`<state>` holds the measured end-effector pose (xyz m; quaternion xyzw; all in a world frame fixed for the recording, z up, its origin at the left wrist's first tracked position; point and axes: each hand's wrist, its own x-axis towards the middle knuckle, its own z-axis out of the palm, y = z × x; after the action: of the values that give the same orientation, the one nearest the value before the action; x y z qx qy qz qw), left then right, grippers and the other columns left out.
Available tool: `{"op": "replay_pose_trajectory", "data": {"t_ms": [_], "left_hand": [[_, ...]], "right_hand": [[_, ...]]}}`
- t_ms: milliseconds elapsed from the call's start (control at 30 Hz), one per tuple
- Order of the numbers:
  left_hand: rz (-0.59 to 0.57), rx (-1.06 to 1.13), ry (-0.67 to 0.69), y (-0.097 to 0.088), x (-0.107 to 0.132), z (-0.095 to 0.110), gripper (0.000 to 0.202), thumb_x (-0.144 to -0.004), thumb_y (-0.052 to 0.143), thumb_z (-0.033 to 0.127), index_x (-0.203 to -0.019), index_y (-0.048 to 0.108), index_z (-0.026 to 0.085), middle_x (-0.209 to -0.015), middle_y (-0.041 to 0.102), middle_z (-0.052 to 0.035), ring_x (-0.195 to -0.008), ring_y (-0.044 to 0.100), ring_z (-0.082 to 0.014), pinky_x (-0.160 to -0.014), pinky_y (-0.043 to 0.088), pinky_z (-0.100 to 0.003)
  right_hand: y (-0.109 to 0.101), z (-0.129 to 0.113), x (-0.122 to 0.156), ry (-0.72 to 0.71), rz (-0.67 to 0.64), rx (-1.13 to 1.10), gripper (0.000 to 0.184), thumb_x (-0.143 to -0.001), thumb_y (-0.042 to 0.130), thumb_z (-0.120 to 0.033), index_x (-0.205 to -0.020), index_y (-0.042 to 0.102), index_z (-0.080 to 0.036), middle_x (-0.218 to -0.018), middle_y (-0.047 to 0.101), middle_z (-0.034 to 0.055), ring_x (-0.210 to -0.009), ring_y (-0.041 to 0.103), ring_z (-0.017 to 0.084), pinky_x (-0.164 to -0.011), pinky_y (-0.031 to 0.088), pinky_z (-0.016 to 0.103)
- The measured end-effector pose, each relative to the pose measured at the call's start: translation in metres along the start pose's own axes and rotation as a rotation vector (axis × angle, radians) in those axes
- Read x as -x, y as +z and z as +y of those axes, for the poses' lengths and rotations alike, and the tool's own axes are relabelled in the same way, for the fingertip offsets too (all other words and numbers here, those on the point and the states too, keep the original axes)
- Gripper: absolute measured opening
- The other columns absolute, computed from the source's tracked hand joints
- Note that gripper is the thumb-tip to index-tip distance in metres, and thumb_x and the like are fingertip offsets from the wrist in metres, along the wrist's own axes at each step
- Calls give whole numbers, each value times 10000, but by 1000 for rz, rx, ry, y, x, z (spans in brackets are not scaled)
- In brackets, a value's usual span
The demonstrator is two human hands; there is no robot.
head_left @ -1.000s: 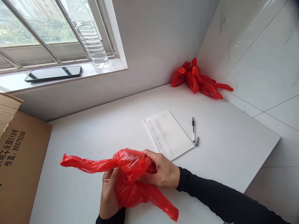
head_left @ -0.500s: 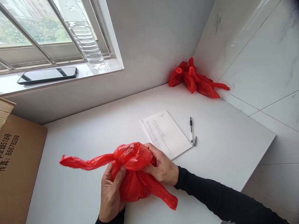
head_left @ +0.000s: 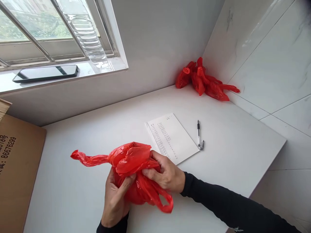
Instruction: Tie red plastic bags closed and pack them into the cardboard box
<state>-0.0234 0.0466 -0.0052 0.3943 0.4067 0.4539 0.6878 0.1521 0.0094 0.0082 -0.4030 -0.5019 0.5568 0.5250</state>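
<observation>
Both my hands grip a red plastic bag above the front part of the white table. My left hand is closed on the bag's lower left side, its thumb pressed into the folds. On the right side, my right hand pinches the plastic between thumb and fingers. One twisted handle sticks out to the left, and a looped handle hangs at the lower right. Whatever the bag contains is hidden. Just beyond my right hand lies a notepad with handwritten columns.
A pen and its cap lie right of the notepad. Several red plastic bags are heaped in the back corner. A cardboard box stands at left. The windowsill holds a phone and a clear bottle.
The bag's top has been spread and tilted, with its folds loosened. Its left handle has drawn in toward the right, and the right handle now shows as an open loop.
</observation>
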Motion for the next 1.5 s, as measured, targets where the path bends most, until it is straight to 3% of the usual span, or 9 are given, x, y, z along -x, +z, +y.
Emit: {"op": "replay_pose_trajectory", "data": {"t_ms": [167, 400, 633, 833, 900, 1067, 1167, 1367, 1500], "left_hand": [[77, 75, -16, 8, 1, 6, 377, -741, 815, 313, -1066, 661, 200, -976, 726, -72, -850, 712, -275, -743, 590, -348], [7, 29, -27, 7, 3, 2, 344, -729, 823, 326, -1005, 668, 190, -952, 727, -72, -882, 705, -276, -738, 577, -324], [-22, -30, -45, 7, 7, 2, 356, -696, 843, 336, -971, 683, 178, -876, 736, -76, -829, 692, -278, -720, 565, -338], [-198, -177, -89, 3, 6, -1, 323, -770, 780, 434, -886, 672, 152, -831, 732, -79, -798, 689, -270, -666, 546, -309], [-199, -155, -73, 2, 5, -3, 293, -784, 778, 397, -924, 670, 164, -861, 736, -79, -836, 695, -278, -725, 554, -332], [-64, -63, -42, -2, 3, -6, 255, -782, 784, 356, -940, 665, 195, -872, 733, -56, -850, 698, -275, -754, 552, -345], [-99, -108, -36, 0, 4, -5, 268, -774, 787, 363, -925, 670, 175, -829, 715, -63, -804, 691, -269, -714, 548, -333], [-153, -101, -54, 10, 8, 1, 348, -795, 757, 356, -1072, 651, 173, -1006, 718, -105, -947, 679, -308, -702, 550, -319], [-117, -82, -51, 7, 4, 0, 283, -803, 766, 304, -1030, 655, 177, -1012, 722, -95, -978, 681, -299, -742, 562, -326]], "right_hand": [[-3, 1, 2, 38, -34, -82, 340, -878, 684, -269, -1195, 574, -215, -1108, 625, 43, -1033, 583, 192, -970, 453, 377], [1, 13, 4, 100, 62, -98, 237, -854, 726, -301, -951, 523, -225, -774, 548, -41, -683, 485, 125, -689, 429, 293], [-1, 6, 2, 50, 50, -223, 427, -933, 614, -467, -1281, 484, -255, -1105, 586, 48, -991, 574, 196, -947, 453, 397], [-6, 10, 1, 39, 168, -166, 232, -915, 665, -420, -965, 585, -208, -832, 580, -4, -738, 542, 142, -682, 456, 279], [-6, 8, 0, 3, 217, -129, 240, -957, 591, -448, -970, 599, -209, -848, 583, 0, -750, 544, 143, -710, 465, 285], [-4, 0, -2, 14, 46, -112, 459, -887, 689, -457, -1271, 566, -239, -1138, 635, 58, -1007, 600, 210, -914, 488, 357], [-2, 4, -1, 39, 21, -83, 388, -845, 752, -384, -1179, 649, -214, -1069, 681, 53, -958, 630, 212, -895, 504, 361], [-8, 10, -2, -36, 218, -56, 216, -915, 668, -346, -1064, 688, -191, -992, 712, 49, -895, 652, 206, -827, 521, 344], [-10, 4, -4, 22, 59, -136, 344, -901, 681, -279, -1228, 596, -214, -1149, 678, 57, -1036, 641, 212, -949, 509, 378]]}}
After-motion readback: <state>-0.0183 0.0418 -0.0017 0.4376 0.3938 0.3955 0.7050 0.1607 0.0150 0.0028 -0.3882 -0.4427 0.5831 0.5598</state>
